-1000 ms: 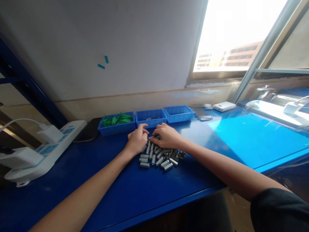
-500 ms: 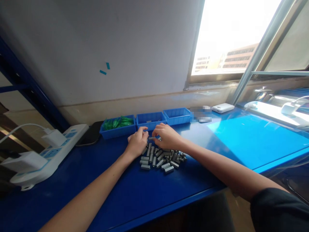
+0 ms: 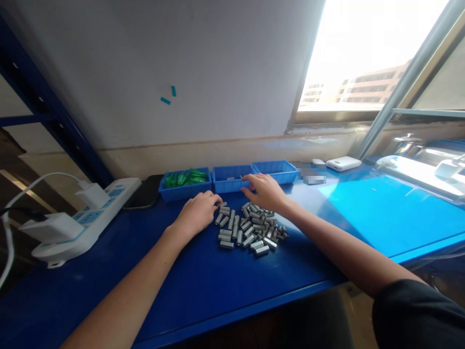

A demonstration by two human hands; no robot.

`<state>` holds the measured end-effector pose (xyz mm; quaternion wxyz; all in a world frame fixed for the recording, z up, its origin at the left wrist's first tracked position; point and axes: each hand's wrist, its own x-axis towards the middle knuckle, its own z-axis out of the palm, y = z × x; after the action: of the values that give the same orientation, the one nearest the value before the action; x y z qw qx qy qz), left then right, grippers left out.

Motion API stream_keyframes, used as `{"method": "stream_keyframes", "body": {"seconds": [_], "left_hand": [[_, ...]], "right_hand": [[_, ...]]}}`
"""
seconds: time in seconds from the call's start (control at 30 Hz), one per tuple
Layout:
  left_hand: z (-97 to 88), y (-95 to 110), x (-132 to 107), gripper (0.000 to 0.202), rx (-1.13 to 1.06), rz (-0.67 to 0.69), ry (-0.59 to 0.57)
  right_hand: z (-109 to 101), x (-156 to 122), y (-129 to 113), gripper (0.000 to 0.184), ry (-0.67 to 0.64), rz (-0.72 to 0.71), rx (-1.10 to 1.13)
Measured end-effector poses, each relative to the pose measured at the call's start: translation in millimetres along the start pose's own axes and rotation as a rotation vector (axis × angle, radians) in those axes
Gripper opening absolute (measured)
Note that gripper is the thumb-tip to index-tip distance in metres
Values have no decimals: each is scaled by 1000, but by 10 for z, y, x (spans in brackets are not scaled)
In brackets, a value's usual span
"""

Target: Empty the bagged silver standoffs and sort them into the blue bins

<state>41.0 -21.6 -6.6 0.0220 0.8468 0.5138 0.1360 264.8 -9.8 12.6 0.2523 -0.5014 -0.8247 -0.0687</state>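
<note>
A pile of several small grey metal pieces (image 3: 250, 228) lies on the blue table (image 3: 203, 281). My left hand (image 3: 198, 213) rests at the pile's left edge with its fingers curled under; what they hold, if anything, is hidden. My right hand (image 3: 267, 191) reaches over the pile to the front rim of the middle blue bin (image 3: 228, 184). Its fingers are drawn together round a small grey metal piece (image 3: 240, 177) at their tips. That bin has another grey piece inside. A left blue bin (image 3: 181, 191) holds green parts (image 3: 185, 177). The right blue bin (image 3: 276, 170) looks empty.
A white power strip (image 3: 83, 218) with plugged-in adapters lies at the left, beside a dark phone (image 3: 143, 198). A white box (image 3: 343, 163) sits at the back right under the window. Blue shelving stands at the far left. The table's front edge runs below my forearms.
My hands have come apart. The right hand moved up and right from the pile to the middle bin. The left hand stayed by the pile's left edge. The camera shifted slightly.
</note>
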Motion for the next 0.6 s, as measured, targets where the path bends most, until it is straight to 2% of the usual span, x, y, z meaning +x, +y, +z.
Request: {"method": "stream_keyframes", "body": {"seconds": [0.07,0.13,0.2,0.3,0.4,0.47,0.53,0.6], "left_hand": [[-18,-14,3,19,9,-26,8],[-20,-14,7,17,1,-45,36],[-5,3,15,18,-56,-52,73],[12,73,29,18,-255,9,126],[-20,177,33,19,-438,76,199],[-60,221,28,24,-513,81,221],[-96,213,21,27,-535,66,212],[-113,150,19,27,-477,49,193]], "right_hand": [[65,-84,-64,28,-86,-62,60],[109,-141,-126,27,-114,-103,107],[142,-158,-164,29,-102,-145,132],[180,-145,-167,28,-44,-205,153],[176,-145,-151,18,82,-279,161],[121,-159,-157,15,213,-342,169],[15,-171,-176,13,393,-373,194],[-118,-161,-182,12,596,-338,219]]}}
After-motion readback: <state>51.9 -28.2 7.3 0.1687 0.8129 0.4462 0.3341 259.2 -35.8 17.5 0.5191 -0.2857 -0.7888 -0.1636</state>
